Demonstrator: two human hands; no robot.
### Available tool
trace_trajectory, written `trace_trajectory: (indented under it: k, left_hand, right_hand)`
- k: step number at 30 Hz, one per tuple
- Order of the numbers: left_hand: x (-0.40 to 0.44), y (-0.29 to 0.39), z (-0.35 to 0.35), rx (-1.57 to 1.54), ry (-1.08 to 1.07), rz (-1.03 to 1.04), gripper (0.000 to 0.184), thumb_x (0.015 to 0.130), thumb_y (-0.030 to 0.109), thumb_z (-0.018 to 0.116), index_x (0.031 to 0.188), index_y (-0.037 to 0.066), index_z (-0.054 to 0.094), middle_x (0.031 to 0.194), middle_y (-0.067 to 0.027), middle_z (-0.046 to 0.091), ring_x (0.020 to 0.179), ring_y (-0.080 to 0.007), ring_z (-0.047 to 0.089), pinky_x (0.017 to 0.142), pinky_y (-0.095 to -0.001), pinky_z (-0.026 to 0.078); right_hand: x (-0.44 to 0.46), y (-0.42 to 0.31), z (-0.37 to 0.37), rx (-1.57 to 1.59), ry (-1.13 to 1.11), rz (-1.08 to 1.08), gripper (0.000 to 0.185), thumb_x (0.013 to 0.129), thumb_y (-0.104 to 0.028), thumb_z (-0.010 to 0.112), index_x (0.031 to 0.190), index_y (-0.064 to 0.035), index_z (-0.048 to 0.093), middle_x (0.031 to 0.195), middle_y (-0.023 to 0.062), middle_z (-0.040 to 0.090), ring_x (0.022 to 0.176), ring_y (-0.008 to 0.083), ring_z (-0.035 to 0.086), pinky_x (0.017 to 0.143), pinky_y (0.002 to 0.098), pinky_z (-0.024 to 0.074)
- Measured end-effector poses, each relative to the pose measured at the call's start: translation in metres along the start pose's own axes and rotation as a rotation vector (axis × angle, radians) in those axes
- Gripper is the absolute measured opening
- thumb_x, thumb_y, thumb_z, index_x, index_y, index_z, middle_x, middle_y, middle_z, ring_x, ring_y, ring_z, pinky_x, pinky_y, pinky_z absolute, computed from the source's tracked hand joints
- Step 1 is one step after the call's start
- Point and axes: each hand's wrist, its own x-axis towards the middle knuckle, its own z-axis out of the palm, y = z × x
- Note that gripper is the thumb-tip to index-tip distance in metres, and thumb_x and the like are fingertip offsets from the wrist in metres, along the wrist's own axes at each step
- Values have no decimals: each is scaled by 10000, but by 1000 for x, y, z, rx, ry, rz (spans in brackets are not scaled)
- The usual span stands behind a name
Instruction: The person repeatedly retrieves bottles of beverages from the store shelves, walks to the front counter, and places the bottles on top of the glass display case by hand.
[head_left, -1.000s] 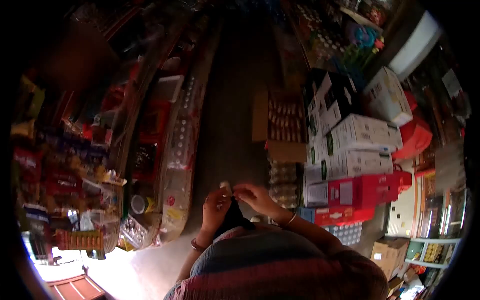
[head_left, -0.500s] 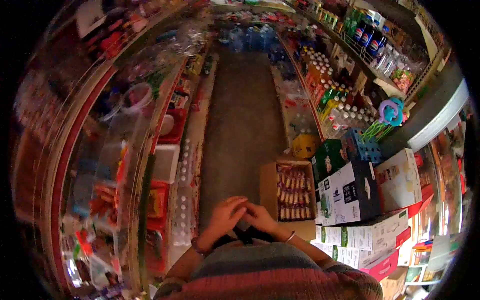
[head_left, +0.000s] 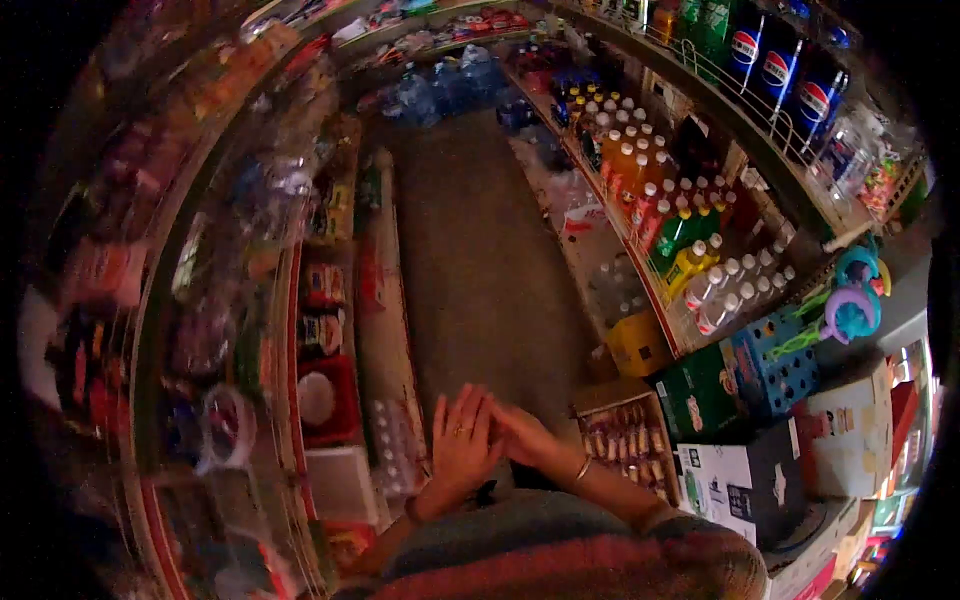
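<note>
My left hand [head_left: 462,445] is raised in front of my striped top, its fingers stretched out and slightly apart, with a ring on one of them. My right hand [head_left: 525,438] comes in from the other side, fingers extended, and its fingertips meet the left hand. Nothing shows in either hand. The right wrist wears a bracelet [head_left: 584,466]. Nearest to my right forearm stands an open cardboard box [head_left: 672,440] of wrapped, stick-shaped items [head_left: 628,445], partly covered by the arm.
An aisle floor [head_left: 480,260] runs ahead between shelves. Drink bottles [head_left: 640,160] line the right shelf, with large Pepsi bottles [head_left: 777,68] above. Stacked cartons [head_left: 745,480] and a blue crate [head_left: 775,360] stand at right. A red basket [head_left: 330,425] sits on the left shelf.
My view has moved forward and turned, so the shelves and boxes appear shifted and the bottles look larger. My hands stay together, with the left fingers now more upright and spread.
</note>
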Motion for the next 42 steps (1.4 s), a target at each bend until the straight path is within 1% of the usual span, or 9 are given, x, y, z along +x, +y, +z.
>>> trace_trajectory:
  k: [5, 7, 9, 13, 19, 22, 29, 38, 42]
  left_hand:
    - [106, -48, 17, 79, 196, 92, 525, 819, 388, 533, 1260, 103, 513, 1236, -124, 493, 1104, -334, 460, 939, -532, 319]
    - [143, -65, 10, 40, 179, 171, 494, 801, 379, 549, 1213, 108, 548, 1131, -122, 538, 982, -328, 500, 864, -513, 353]
    - [172, -85, 27, 1, 184, 189, 444, 789, 376, 562, 1145, 112, 582, 1066, -118, 556, 934, -323, 507, 830, -500, 358]
    - [231, -126, 64, -141, 112, 236, 360, 778, 361, 571, 1037, 115, 617, 944, -111, 559, 865, -305, 514, 805, -493, 369]
    - [345, -221, 133, -141, 356, 363, 329, 760, 353, 599, 1009, 139, 621, 848, -78, 523, 789, -269, 509, 751, -445, 410]
    - [437, -253, 91, -343, 275, 461, 73, 677, 170, 613, 649, 107, 592, 668, -81, 570, 631, -260, 562, 564, -404, 439]
    - [582, -338, 77, -244, 101, 503, 88, 697, 180, 597, 670, 98, 612, 695, -94, 580, 674, -258, 574, 567, -402, 440]
    - [751, -405, 134, -545, -222, 282, 106, 753, 180, 594, 759, 76, 611, 758, -127, 595, 703, -287, 574, 615, -419, 447]
    - [843, -421, 137, -699, -171, 228, 172, 743, 160, 624, 888, 69, 605, 868, -143, 600, 791, -298, 572, 694, -408, 450]
  right_hand:
    - [75, -80, -15, -30, -120, 65, 364, 926, -307, 533, 1215, -88, 493, 1249, 46, 495, 1098, 207, 507, 879, 372, 455]
    - [99, -96, -34, -893, -204, -426, 281, 907, -247, 535, 1142, -92, 525, 1173, 44, 524, 1040, 183, 521, 837, 356, 465]
    - [126, -102, -61, -1160, -183, -555, 230, 887, -205, 536, 1086, -91, 547, 1112, 45, 545, 995, 172, 530, 809, 341, 469]
    - [192, -102, -118, -504, -1, -125, 220, 876, -196, 532, 1061, -77, 550, 1061, 48, 555, 972, 185, 529, 815, 338, 455]
    - [254, -247, -50, -351, 165, 8, 332, 906, -264, 536, 1166, -59, 510, 1130, 56, 523, 1038, 205, 489, 903, 348, 405]
    - [324, -307, -36, -364, 209, -30, 403, 908, -286, 545, 1233, -58, 476, 1195, 62, 489, 1100, 187, 449, 957, 335, 371]
    - [494, -338, -184, -608, 170, -74, 445, 898, -290, 567, 1253, -47, 458, 1276, 75, 475, 1165, 210, 443, 1025, 360, 341]
    - [605, -504, -207, -766, -91, -54, 541, 921, -266, 565, 1376, -54, 364, 1379, 89, 424, 1264, 226, 399, 1069, 375, 305]
    - [623, -625, -143, -546, 53, -92, 534, 922, -214, 569, 1383, -52, 355, 1375, 88, 428, 1266, 217, 395, 1071, 379, 303]
